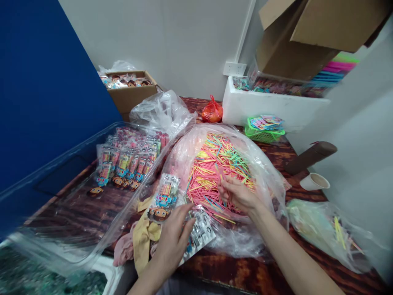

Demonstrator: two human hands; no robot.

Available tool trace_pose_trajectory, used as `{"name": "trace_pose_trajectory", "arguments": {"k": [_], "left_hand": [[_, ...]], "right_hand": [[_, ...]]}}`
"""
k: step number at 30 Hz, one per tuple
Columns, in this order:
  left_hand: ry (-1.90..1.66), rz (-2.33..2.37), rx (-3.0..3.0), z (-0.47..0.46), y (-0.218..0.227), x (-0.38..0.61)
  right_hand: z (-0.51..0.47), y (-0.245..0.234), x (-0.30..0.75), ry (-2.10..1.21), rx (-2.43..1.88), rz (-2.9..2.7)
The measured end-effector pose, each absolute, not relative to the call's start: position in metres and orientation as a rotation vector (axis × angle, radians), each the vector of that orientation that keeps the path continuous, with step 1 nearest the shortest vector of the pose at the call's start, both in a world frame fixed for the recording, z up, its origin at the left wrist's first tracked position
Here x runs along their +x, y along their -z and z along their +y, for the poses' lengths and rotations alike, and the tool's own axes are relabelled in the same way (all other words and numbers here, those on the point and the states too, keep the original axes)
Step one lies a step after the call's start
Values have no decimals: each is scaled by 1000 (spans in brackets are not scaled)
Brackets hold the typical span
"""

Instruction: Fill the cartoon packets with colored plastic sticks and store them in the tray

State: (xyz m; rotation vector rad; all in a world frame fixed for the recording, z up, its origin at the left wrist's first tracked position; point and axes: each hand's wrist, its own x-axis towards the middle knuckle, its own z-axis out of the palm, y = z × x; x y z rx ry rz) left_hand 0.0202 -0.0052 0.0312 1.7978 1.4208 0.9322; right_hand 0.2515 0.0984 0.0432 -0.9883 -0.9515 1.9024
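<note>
My right hand [236, 192] is closed in a pinch over the heap of thin coloured sticks [211, 164], with a few pink and yellowish sticks [219, 171] poking up from its fingertips. The heap is mostly pink, yellow and green and fills a wide clear plastic bag [264, 164]. Lower left, my left hand [175, 235] rests with fingers apart against printed packets. One packet [166, 196], with a cartoon face and sticks inside, lies past its fingertips. Another silvery packet [202, 229] is partly hidden beneath the thumb.
Left of the bag, a clear tray [73, 209] holds rows of filled packets [129, 159]. Yellow and pink cloth [143, 241] lies near the front edge. Behind are a cardboard box [132, 96], a red bag [211, 110], a foam box [270, 106] and a green basket [260, 133]. A cup [315, 181] stands right.
</note>
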Motion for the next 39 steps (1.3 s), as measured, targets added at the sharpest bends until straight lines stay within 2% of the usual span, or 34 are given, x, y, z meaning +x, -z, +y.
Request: {"name": "trace_pose_trajectory", "arguments": {"k": [5,12,20,24,29,32,39], "left_hand": [[-1148,1345,1488,25,-39,46],[-919,1188,1737,28,-28,73],[-715,1038,2042,12,-41,73],[-733,1054,2065,8,-41,76],[-674,1034,2230,4,-38,79],[-587,1000,2294,3,-35,78],[-799,1492,2178,-4,-14,41]], "right_hand": [[52,-28,233,-2249,-942,-929],[24,-8,230,-2321,-933,-920],[7,-7,231,-1947,-1056,-1249],[11,-9,236,-1849,-1077,-1378],[6,-1,244,-1371,-1119,-1553],[-2,5,243,-1242,-1112,-1608],[-20,7,243,-1059,-1297,-1500]]}}
